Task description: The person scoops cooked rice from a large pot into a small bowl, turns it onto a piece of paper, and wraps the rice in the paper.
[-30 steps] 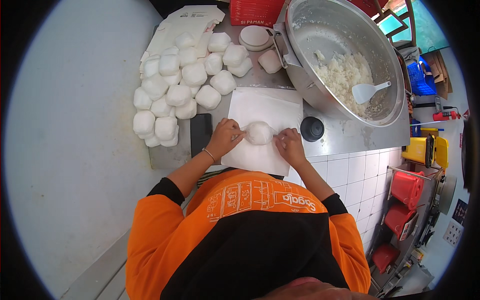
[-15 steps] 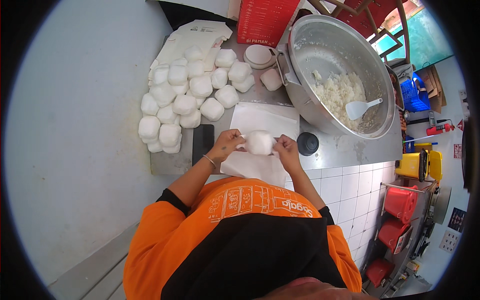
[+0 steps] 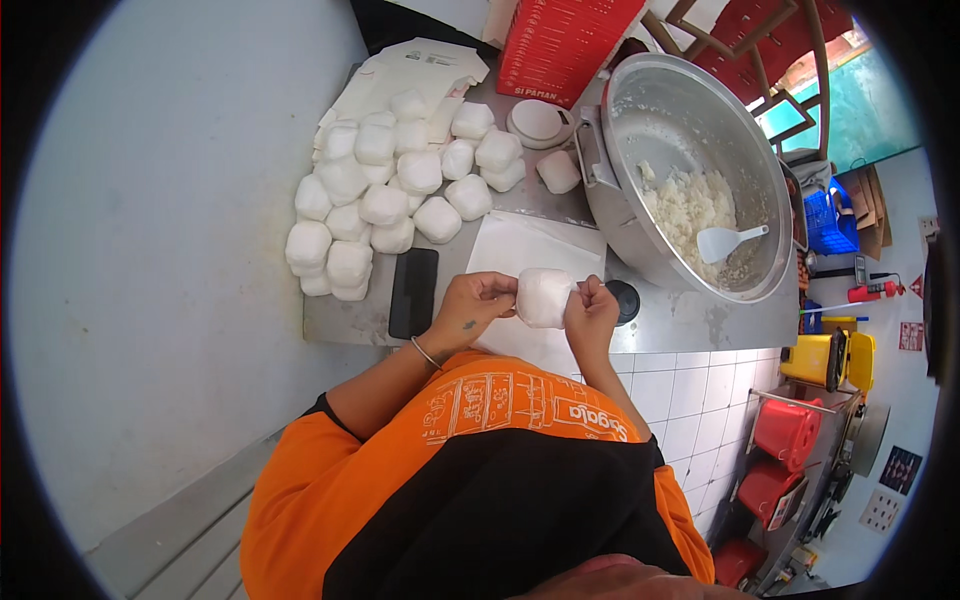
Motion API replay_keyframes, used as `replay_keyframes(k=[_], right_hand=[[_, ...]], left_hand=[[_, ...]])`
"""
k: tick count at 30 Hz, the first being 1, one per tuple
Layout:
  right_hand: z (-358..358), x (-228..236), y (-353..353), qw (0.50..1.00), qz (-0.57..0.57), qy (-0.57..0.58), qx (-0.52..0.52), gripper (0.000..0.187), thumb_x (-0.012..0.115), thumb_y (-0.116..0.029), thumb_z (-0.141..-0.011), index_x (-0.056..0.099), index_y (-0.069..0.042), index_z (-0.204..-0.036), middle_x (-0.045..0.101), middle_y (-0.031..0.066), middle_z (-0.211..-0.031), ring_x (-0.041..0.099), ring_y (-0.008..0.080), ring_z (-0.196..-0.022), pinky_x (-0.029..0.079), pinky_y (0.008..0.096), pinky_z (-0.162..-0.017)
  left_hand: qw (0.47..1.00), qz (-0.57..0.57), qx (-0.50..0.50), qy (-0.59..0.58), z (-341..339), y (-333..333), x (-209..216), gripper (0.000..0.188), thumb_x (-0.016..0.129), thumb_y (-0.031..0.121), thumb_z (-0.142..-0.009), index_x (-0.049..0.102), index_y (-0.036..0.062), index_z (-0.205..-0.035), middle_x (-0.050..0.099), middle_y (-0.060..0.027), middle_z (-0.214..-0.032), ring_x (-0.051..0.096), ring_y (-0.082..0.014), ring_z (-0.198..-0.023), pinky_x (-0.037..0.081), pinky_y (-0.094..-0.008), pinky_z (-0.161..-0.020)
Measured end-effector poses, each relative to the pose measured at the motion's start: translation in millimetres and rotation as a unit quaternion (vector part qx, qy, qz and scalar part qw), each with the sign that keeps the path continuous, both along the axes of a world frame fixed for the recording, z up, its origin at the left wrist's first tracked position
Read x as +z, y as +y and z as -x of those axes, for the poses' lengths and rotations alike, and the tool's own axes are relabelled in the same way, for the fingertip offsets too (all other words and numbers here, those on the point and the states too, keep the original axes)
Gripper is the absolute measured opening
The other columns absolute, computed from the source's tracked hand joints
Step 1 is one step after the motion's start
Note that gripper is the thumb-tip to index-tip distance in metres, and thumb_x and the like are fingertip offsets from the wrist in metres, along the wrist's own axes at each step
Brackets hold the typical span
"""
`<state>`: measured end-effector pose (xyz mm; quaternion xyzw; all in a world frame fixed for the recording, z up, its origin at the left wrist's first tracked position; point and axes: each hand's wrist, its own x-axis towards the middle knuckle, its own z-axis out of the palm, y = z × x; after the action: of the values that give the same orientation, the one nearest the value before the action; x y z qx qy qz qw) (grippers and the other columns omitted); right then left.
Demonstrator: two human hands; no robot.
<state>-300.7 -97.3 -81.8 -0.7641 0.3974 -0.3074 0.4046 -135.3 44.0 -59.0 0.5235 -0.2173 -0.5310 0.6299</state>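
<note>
A rounded white paper-wrapped rice packet [image 3: 544,297] is held between my two hands, over the front of the metal table. On its left side, my left hand [image 3: 478,305] is closed on a gathered end of the paper. My right hand [image 3: 593,312] pinches the opposite end, partly covering the packet's right edge. White wrapping paper sheets [image 3: 520,240] lie flat beneath and behind it. To the left, many similar wrapped packets [image 3: 383,205] are piled up, and a single packet [image 3: 558,172] stands apart near the pot.
A big metal pot [image 3: 660,110] at the right contains cooked rice [image 3: 690,205] and a white rice paddle [image 3: 733,242]. Beside my hands are a black phone [image 3: 413,293] and a dark round container [image 3: 626,302]. Farther back stand a white round scale [image 3: 540,122] and a red box [image 3: 560,50].
The packet has risen off the paper toward me and slightly right, both hands moving with it. Its twisted paper ends now sit closer in. The view has shifted a little.
</note>
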Motion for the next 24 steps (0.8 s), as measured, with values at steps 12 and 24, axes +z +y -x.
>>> replay_keyframes(k=[12, 24], right_hand=[[-23.5, 50.4, 16.5, 0.938, -0.248, -0.114, 0.214, 0.024, 0.066, 0.000, -0.085, 0.043, -0.005, -0.083, 0.054, 0.0050, -0.065, 0.058, 0.0150, -0.049, 0.048, 0.0279, -0.040], [-16.1, -15.8, 9.4, 0.857, -0.492, 0.012, 0.154, 0.014, 0.063, -0.003, -0.084, 0.056, -0.004, -0.096, 0.059, 0.0064, -0.069, 0.054, 0.0149, -0.050, 0.039, 0.0284, -0.040]], left_hand=[[0.981, -0.058, 0.037, 0.179, 8.0, -3.8, 16.0, 0.048, 0.063, 0.043, -0.093, 0.063, -0.0012, -0.110, 0.068, -0.0113, -0.101, 0.067, -0.0212, -0.092, 0.054, -0.0348, -0.082], [0.975, -0.003, 0.018, 0.222, 31.4, -18.8, 13.5, 0.047, 0.056, 0.050, -0.095, 0.062, 0.0041, -0.104, 0.065, -0.0068, -0.087, 0.066, -0.0198, -0.080, 0.055, -0.0343, -0.069]])
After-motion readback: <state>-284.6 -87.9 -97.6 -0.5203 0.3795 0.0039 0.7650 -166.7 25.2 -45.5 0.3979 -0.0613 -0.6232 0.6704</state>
